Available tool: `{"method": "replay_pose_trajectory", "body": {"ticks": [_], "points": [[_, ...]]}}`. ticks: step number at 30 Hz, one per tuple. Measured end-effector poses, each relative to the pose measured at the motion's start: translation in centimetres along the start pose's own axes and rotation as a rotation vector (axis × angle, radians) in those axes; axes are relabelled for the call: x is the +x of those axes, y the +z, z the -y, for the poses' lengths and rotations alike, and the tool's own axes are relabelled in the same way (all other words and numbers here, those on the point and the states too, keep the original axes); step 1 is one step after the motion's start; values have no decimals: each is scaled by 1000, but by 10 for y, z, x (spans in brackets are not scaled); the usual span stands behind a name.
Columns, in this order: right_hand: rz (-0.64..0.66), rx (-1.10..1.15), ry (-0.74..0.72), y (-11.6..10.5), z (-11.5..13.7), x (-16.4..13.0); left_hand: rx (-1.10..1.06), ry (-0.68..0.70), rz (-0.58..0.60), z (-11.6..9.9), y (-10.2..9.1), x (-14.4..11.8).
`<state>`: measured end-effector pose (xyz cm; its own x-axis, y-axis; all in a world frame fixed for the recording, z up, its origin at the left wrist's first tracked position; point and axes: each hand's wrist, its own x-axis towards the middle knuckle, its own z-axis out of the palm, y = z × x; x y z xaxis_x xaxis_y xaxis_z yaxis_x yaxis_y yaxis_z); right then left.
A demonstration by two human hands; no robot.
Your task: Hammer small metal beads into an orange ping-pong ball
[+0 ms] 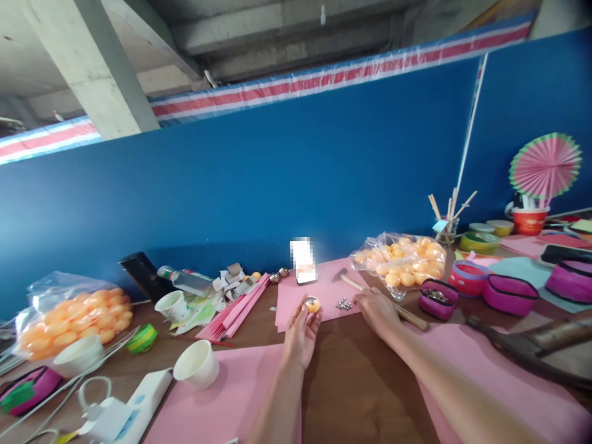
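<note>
My left hand (303,333) grips an orange ping-pong ball (312,304) between thumb and fingers. The ball's top looks cut open, with shiny bits showing in it. Just right of it, a small heap of steel beads (344,304) lies on a pink sheet (330,280). My right hand (375,311) is beside the beads, palm down with curled fingers, over the wooden handle of a small hammer (411,316). Whether the fingers pinch a bead or touch the handle, I cannot make out.
Bags of orange balls stand left (78,317) and right (407,262). A phone (307,277) leans at the back. Purple fabric bowls (511,296) and a dark hammer (518,351) are on the right. On the left are a white cup (197,365) and power strip (143,404).
</note>
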<state>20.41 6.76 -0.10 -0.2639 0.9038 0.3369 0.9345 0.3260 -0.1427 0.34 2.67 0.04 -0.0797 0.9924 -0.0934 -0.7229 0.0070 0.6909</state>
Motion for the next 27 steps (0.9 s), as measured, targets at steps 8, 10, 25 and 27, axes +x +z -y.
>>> {"method": "replay_pose_trajectory", "body": {"ticks": [8, 10, 25, 27], "points": [[-7, -35, 12, 3, -1, 1, 8, -16, 4, 0, 1, -2], [-4, -38, 11, 3, -1, 2, 4, -13, 11, -1, 2, -2], [-32, -3, -6, 3, -1, 1, -24, -59, 12, 1, 4, -2], [-27, 14, -1, 1, 0, 0, -9, -55, 12, 1, 4, -2]]}}
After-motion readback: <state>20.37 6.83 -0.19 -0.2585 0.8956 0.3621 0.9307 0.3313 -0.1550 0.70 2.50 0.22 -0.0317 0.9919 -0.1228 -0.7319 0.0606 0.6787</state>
